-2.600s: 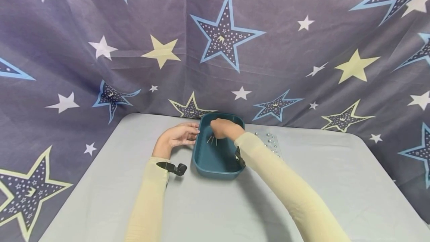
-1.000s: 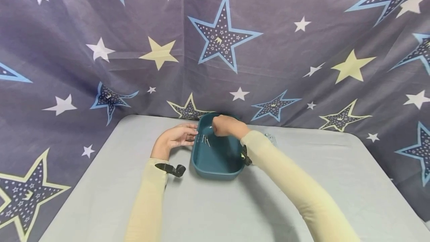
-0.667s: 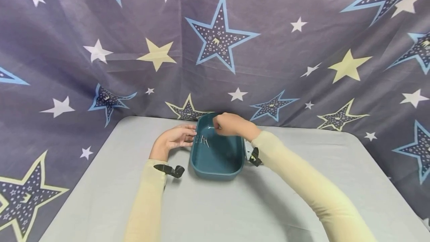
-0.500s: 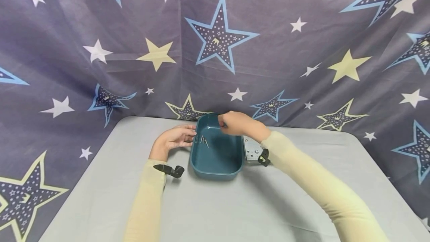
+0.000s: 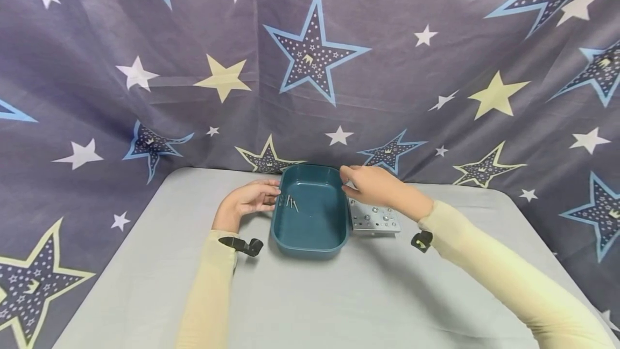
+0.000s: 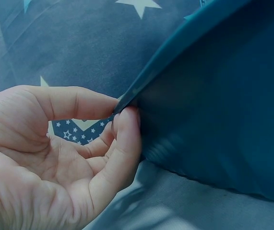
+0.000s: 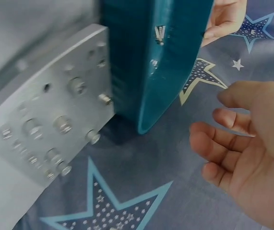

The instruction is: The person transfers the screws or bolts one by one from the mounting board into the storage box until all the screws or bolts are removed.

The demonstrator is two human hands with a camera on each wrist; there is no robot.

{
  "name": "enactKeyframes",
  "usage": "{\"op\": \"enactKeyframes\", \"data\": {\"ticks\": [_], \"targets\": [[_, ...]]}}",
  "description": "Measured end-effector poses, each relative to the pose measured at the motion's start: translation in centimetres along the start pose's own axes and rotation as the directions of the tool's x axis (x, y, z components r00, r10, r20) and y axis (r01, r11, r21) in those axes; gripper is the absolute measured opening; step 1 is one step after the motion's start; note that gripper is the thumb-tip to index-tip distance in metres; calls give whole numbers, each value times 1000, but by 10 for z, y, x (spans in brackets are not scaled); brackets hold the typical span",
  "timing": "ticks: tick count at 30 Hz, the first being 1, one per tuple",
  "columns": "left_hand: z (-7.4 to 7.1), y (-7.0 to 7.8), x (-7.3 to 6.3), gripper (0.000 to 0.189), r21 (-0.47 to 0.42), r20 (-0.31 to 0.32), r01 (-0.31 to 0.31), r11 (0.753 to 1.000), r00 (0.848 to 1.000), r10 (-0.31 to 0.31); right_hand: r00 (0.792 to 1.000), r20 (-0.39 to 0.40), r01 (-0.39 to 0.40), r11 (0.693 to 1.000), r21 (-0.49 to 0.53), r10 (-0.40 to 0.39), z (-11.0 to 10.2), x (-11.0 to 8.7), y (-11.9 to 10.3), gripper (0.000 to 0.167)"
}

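My left hand [image 5: 249, 198] pinches the left rim of a deep teal plastic tray [image 5: 310, 252]; in the left wrist view, thumb and fingertips meet on the rim. Inside the tray, near its left wall, lie several small metal screws [image 5: 292, 203]. My right hand [image 5: 372, 184] is above the tray's far right corner, next to a metal plate [image 5: 363, 222]. In the right wrist view its fingers are loosely bent with nothing between them. Bolt heads and holes dot the plate [image 7: 41, 112], which stands close against the tray's right side.
A light grey cloth covers the table [image 5: 310, 306]. Behind the table hangs a purple-grey curtain [image 5: 387, 42] with stars, close to the tray's far edge. A black strap camera [image 5: 421, 240] is on the right wrist.
My right hand has risen out of the tray and moved right, over its far right corner, baring the metal plate. The screws lie by the left wall. My left hand keeps its place.
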State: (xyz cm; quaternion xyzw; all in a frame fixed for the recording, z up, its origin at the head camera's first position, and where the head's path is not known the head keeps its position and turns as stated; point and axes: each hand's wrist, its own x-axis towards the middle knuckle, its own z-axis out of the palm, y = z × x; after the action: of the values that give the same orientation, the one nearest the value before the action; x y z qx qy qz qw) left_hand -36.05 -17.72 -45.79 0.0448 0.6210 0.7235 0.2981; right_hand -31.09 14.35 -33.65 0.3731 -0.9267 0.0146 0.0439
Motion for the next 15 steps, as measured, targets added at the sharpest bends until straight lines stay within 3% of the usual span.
{"op": "enactKeyframes", "data": {"ticks": [9,15], "targets": [[-2,-2,-1,31,-6,-1,-1,1000,1000,1,999,-49,14,1000,-4,-14,5,-32,13,9],[-1,-1,0,30,-4,19,-3,1000,1000,3,990,-111,78,994,-82,-87,12,-54,21,9]]}}
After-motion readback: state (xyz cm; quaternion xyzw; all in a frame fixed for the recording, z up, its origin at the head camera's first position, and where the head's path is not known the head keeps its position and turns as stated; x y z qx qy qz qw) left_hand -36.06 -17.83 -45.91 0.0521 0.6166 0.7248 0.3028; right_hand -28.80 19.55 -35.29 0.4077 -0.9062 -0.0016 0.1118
